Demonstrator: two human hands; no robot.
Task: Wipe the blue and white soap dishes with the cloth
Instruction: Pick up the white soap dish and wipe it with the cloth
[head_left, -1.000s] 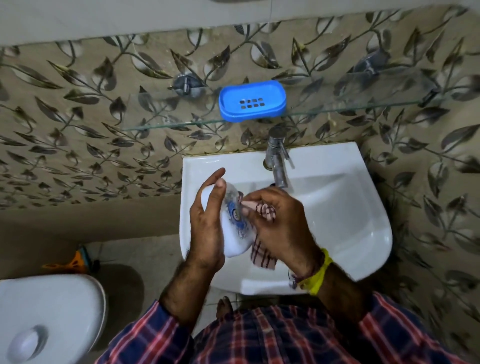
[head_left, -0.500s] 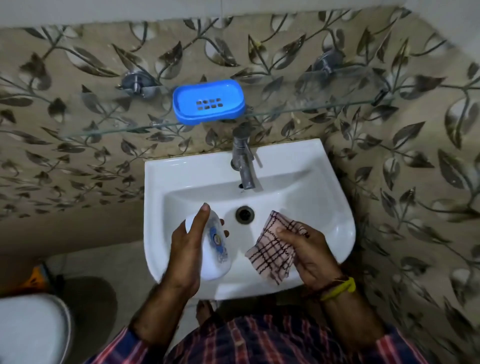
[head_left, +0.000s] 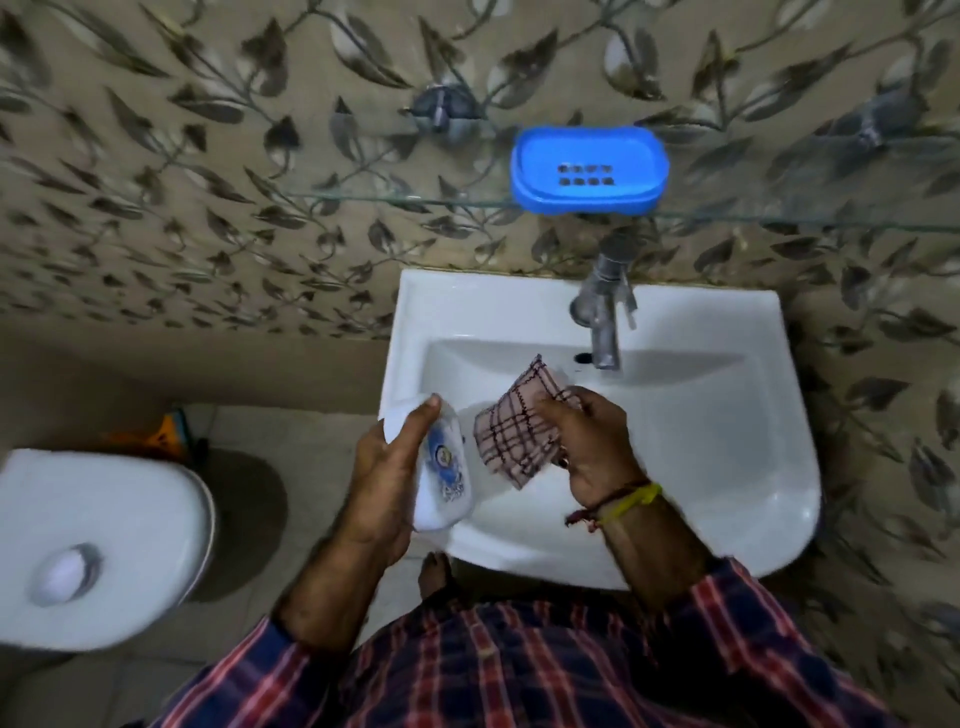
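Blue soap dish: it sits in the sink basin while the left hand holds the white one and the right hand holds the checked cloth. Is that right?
Not quite. The head view shows the blue soap dish on the glass shelf above the tap, not in the sink basin. The rest stands: the left hand holds the white soap dish and the right hand holds the checked cloth.

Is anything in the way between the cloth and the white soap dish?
Nothing visible is. The right hand holds the checked cloth over the sink, and the left hand holds the white soap dish just beside it. Only a small open gap separates them.
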